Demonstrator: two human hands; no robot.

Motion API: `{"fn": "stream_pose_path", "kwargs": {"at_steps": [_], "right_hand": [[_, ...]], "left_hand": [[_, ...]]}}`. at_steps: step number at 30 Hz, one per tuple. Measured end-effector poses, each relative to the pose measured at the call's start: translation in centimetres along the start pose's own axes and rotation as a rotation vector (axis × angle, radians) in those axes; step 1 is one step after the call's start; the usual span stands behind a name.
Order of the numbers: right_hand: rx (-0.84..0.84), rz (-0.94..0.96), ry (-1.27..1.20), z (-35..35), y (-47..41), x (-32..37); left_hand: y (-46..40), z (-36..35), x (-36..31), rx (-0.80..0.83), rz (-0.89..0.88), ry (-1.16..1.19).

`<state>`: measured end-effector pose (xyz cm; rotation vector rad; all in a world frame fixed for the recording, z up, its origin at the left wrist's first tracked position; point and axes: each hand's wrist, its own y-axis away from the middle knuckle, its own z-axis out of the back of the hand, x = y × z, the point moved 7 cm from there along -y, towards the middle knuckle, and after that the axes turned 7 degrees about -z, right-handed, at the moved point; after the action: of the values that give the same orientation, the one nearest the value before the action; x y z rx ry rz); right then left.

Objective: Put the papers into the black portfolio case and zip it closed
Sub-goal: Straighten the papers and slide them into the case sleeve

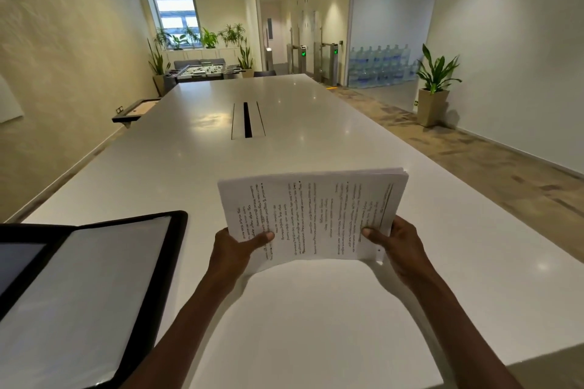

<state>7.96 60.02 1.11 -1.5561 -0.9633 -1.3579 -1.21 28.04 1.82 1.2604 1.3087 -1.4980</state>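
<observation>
I've got both hands on the papers (313, 215): left hand (235, 249) pinches the near-left corner w/ thumb on top, right hand (399, 246) grips the near-right edge, thumb over the printed page. Stack is held up off the counter (284, 110), tilted, text running sideways to me. Black portfolio case (94, 287) lies open flat on the counter at my lower left, just beside my left forearm, pale lining showing inside a black border. Farther out: cable slot (248, 120) mid-counter, potted plant (436, 85) by the right wall.
</observation>
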Motion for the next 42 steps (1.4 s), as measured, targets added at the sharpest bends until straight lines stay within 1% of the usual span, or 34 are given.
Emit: {"fn": "stream_pose_path", "kwargs": {"at_steps": [3,7,11,18,20,23,30,36,39,42], "right_hand": [[-0.007,-0.026,-0.011,0.1,-0.1,-0.9],[0.026,0.000,-0.009,0.5,-0.7,0.5],[0.019,0.009,-0.001,0.9,-1.1,1.2],[-0.002,-0.049,0.043,1.3,-0.3,-1.6],[-0.007,-0.056,0.056,1.3,-0.3,-1.2],[0.028,-0.024,0.030,0.9,-0.5,-0.1],[-0.014,-0.008,0.038,0.9,-0.6,1.3],[0.003,-0.043,0.053,0.4,0.7,0.0],[-0.014,-0.006,0.113,0.1,1.1,1.2],[0.057,0.049,0.215,-1.0,1.3,3.6]], "left_hand": [[0.0,0.0,0.5,-0.014,0.005,0.009],[-0.7,0.0,-0.2,-0.014,-0.016,-0.008],[-1.0,-0.4,-0.6,0.003,-0.036,-0.024],[0.3,-0.6,1.6,-0.011,0.024,-0.031],[0.1,-0.5,1.2,0.000,0.017,-0.039],[-0.3,-0.5,0.3,0.011,-0.002,-0.034],[-0.4,-0.7,-1.1,-0.013,-0.046,-0.028],[0.4,-0.5,0.0,0.027,-0.022,-0.027],[0.1,0.0,-0.2,0.039,-0.013,-0.045],[-0.8,1.3,-1.6,0.056,0.009,-0.047]]}}
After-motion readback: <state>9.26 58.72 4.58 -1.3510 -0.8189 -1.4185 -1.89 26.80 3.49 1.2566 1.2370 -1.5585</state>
